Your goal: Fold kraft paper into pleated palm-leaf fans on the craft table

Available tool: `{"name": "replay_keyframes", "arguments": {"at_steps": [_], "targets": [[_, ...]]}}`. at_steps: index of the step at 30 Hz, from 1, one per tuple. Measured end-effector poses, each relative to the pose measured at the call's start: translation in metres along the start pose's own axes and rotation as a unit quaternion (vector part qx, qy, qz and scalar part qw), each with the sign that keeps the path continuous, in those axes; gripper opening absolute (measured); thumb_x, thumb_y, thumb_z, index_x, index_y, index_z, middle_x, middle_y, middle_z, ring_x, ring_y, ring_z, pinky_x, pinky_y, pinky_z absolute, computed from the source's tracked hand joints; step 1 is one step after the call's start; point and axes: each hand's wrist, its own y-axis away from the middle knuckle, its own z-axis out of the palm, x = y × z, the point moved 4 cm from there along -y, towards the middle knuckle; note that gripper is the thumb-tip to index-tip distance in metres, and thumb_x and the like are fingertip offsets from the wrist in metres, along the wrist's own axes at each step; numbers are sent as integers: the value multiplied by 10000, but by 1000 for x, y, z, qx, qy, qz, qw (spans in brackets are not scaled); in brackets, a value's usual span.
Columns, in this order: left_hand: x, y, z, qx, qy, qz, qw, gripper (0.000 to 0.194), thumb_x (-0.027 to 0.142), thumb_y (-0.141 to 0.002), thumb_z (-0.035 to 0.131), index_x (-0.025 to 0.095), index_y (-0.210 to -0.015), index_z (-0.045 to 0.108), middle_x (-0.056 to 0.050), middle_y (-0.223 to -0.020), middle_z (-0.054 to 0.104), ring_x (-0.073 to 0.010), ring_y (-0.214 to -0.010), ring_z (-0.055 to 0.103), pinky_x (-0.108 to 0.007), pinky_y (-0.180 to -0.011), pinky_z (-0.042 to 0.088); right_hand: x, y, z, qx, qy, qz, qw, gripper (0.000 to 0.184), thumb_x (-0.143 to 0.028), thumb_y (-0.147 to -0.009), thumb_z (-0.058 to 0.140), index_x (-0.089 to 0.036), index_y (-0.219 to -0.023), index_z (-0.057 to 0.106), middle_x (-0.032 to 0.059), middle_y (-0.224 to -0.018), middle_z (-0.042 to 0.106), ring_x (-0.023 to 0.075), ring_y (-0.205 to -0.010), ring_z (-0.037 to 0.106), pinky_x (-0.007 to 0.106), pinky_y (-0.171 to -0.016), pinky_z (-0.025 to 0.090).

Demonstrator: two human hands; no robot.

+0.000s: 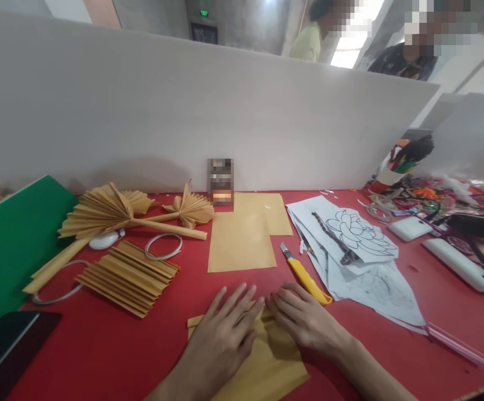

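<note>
A sheet of brown kraft paper (262, 367) lies on the red table in front of me, its far edge turned over in a narrow fold. My left hand (220, 334) rests on it with the fingers stretched out flat toward the fold. At the far right part of that edge, my right hand (304, 314) has its fingers bent and pressed together on the paper. A yellow utility knife (304, 278) lies just beyond my right hand, blade pointing away. Flat brown sheets (242, 242) lie farther back. To the left sits a pleated piece of brown paper (131, 278).
Brown paper fans (99, 211) with rolled stems stand left, near wire coils (163, 246) and a green board (20, 245). A small box (220, 184) leans on the white partition (183, 111). Drawings (362, 239), white devices (461, 264) and clutter fill the right. People are beyond the partition.
</note>
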Motion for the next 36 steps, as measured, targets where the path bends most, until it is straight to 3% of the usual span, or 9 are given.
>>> {"name": "replay_keyframes", "arguments": {"at_steps": [7, 12, 25, 36], "targets": [[2, 1, 7, 20, 14, -1, 1000, 575, 161, -1037, 444, 155, -1605, 359, -63, -1615, 479, -257, -1495, 441, -443, -1209, 402, 7, -1, 7, -7, -4, 17, 1000, 268, -61, -1062, 436, -103, -1114, 695, 108, -969, 716, 239, -945, 599, 480, -975, 489], [4, 4, 10, 30, -4, 1, 1000, 553, 166, -1035, 452, 119, -1583, 392, -84, -1597, 499, -252, -1477, 469, -437, -1198, 433, 7, 2, 4, -17, 1, 22, 1000, 238, -63, -1060, 469, -123, -1089, 697, 97, -978, 720, 223, -937, 612, 455, -963, 505], [3, 3, 0, 48, 40, -1, 998, 474, 129, -1014, 467, 105, -1484, 525, -110, -1520, 587, -257, -1417, 546, -447, -1130, 538, 7, 7, -1, -10, -25, 16, 1000, 198, -57, -1044, 503, -103, -1001, 691, 101, -965, 712, 223, -924, 611, 441, -931, 527], [3, 2, -1, 43, 39, -4, 998, 488, 137, -1013, 465, 96, -1496, 509, -118, -1531, 572, -259, -1422, 540, -445, -1127, 542, 10, 6, -6, -13, -36, 47, 998, 228, -61, -1054, 461, -109, -1098, 680, 114, -975, 716, 226, -947, 645, 422, -920, 555]]}}
